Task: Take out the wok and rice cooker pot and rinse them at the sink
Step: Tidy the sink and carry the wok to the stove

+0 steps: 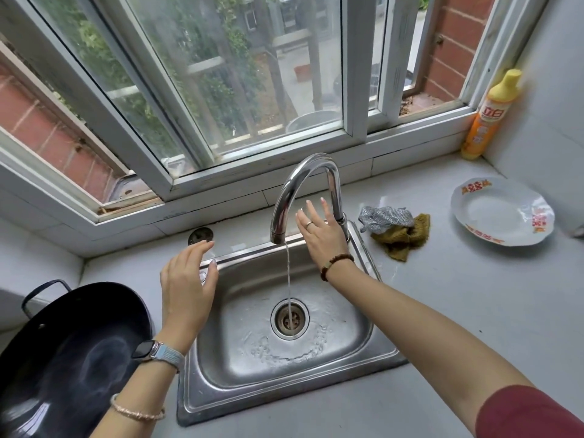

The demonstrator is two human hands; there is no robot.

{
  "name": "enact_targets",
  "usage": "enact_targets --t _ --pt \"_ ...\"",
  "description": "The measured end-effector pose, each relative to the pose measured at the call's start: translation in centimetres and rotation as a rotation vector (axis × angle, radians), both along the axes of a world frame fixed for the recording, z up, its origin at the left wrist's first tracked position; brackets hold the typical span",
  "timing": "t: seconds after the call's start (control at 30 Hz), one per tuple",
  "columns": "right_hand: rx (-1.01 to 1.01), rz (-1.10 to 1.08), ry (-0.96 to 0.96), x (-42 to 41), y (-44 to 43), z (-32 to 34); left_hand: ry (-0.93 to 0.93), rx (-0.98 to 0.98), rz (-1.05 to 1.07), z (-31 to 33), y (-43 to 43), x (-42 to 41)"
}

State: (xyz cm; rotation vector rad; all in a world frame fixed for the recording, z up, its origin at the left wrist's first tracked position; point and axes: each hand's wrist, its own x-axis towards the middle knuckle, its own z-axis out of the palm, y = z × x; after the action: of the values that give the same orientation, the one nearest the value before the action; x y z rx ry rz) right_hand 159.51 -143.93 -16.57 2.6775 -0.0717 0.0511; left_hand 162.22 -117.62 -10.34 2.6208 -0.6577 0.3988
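A black wok (66, 358) with a loop handle sits on the counter at the lower left, beside the steel sink (240, 368). A thin stream of water runs from the curved faucet (300, 191) into the drain (290, 318). My left hand (188, 286) hovers over the sink's left rim with fingers relaxed and holds nothing. My right hand (320, 232) is up at the base of the faucet, fingers spread and straight, close to the tap's stem. No rice cooker pot is in view.
A silver scourer and a mustard cloth (395, 229) lie right of the faucet. A white plate (502, 213) rests on the counter at the right. A yellow dish-soap bottle (488, 115) stands in the window corner. A round plugged hole (200, 236) sits behind the sink.
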Motion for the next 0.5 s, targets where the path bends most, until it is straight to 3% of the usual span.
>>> enact_targets --t 0.2,0.33,0.5 --pt "0.125 -0.008 -0.027 -0.7 -0.4 -0.2 0.015 -0.036 -0.007 0.3 -0.6 -0.4" --pt "0.405 0.035 -0.321 -1.6 0.0 0.4 0.039 -0.081 -0.007 0.3 -0.5 -1.1" --pt "0.749 -0.124 -0.484 -5.4 2.1 1.2 0.115 -0.232 -0.002 0.3 0.5 -2.7"
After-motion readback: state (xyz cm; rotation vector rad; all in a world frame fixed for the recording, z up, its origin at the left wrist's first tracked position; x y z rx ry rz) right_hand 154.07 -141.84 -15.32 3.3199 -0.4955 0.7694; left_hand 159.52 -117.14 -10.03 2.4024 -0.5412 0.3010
